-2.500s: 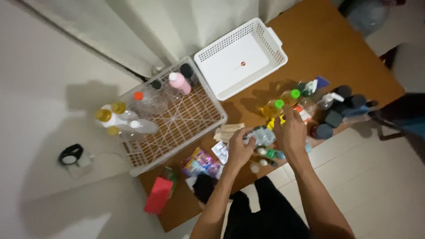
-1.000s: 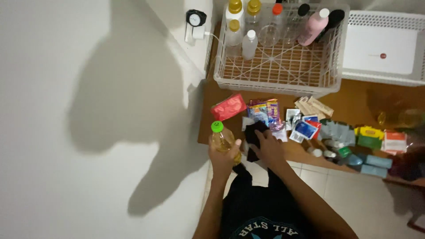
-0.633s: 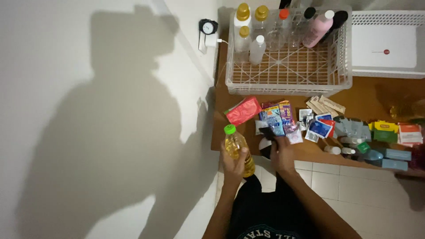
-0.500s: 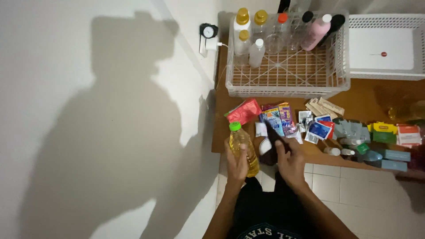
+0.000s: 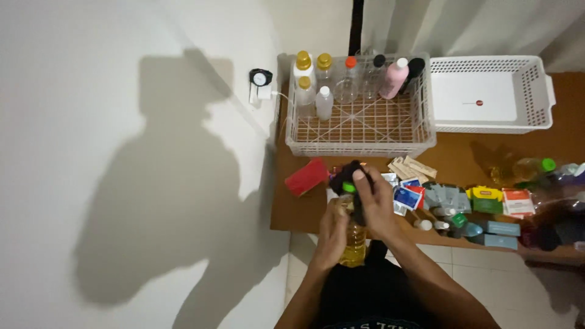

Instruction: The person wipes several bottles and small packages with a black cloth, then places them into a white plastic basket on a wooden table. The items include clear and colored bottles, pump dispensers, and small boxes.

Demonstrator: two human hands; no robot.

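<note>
Since half a second before, the right hand point(image 5: 378, 207) had brought the black cloth point(image 5: 347, 173) up over the green cap of the oil bottle point(image 5: 353, 244), which the left hand point(image 5: 332, 234) gripped at the desk's point(image 5: 463, 158) near edge. Cloth and fingers hid most of the bottle's neck.

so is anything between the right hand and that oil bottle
Yes: a dark cloth lies between the right hand and the top of the yellow oil bottle. The left hand grips the bottle directly.
</note>
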